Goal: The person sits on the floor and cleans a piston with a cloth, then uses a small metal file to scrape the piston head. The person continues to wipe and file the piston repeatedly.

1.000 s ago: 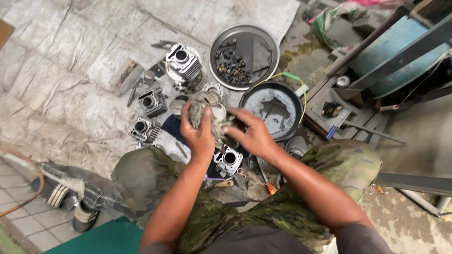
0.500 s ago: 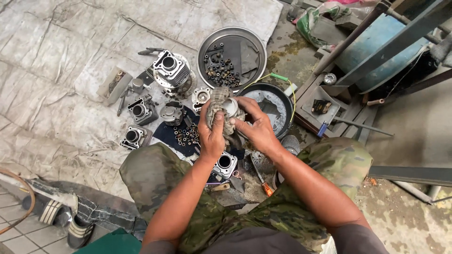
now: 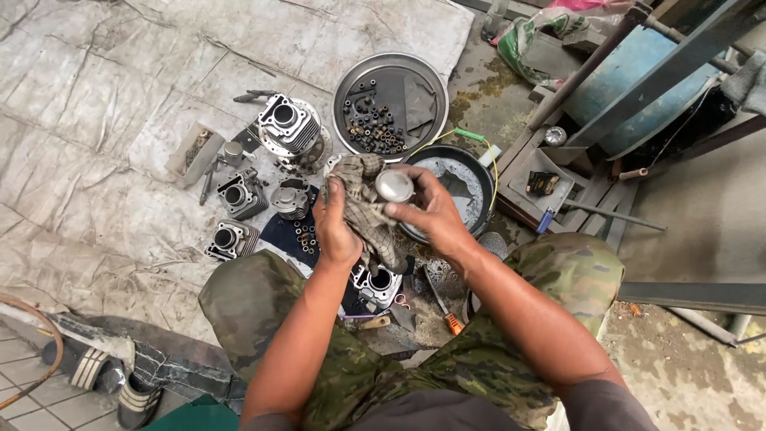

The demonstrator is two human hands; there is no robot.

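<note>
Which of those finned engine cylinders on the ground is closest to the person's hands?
The cylinder just under the wrists, between the knees. The others lie farther left on the tarp.

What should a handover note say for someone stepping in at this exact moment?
Left hand: grip closed on a dirty rag, held above the lap.
Right hand: grip closed on a round metal part, its pale flat face up, pressed against the rag.
Around: several engine cylinders lie on the tarp; a round tray holds small dark parts; a dark pan sits just behind the hands; another cylinder lies below them.
Done: the part's top face looks clean.
Left: its sides are hidden, so I cannot tell; the cylinders on the tarp lie untouched.
</note>
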